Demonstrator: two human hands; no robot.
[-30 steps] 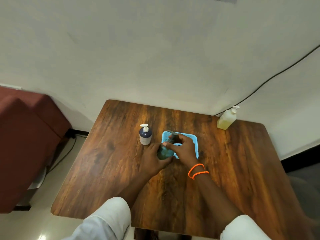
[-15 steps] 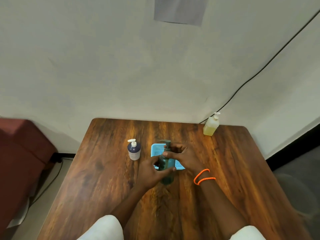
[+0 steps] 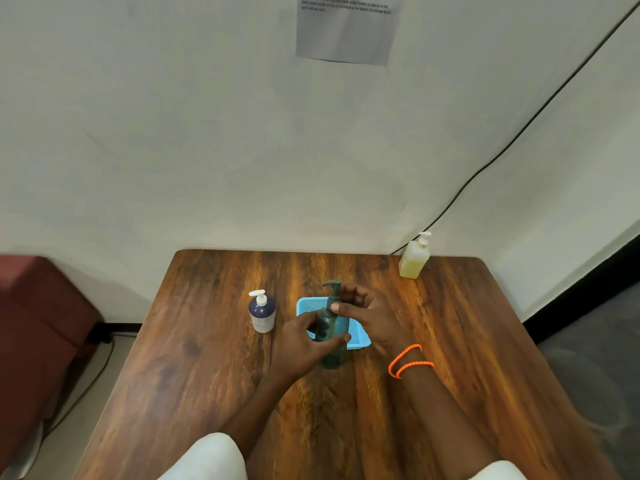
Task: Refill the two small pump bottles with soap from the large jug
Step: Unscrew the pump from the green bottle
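Left hand [image 3: 300, 344] grips upright teal pump bottle [image 3: 333, 327] on table [image 3: 207, 375], partly hiding blue basket [image 3: 356, 336]; right hand [image 3: 372, 317] pinches its neck, fingers blurred; wall notice [image 3: 346, 27] text unreadable; navy bottle [image 3: 262, 311] label illegible.

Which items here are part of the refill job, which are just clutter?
In the job:
green pump bottle, gripped by left hand, right hand at its neck
navy pump bottle
yellow soap bottle

Lying about:
blue basket
paper notice
black cable
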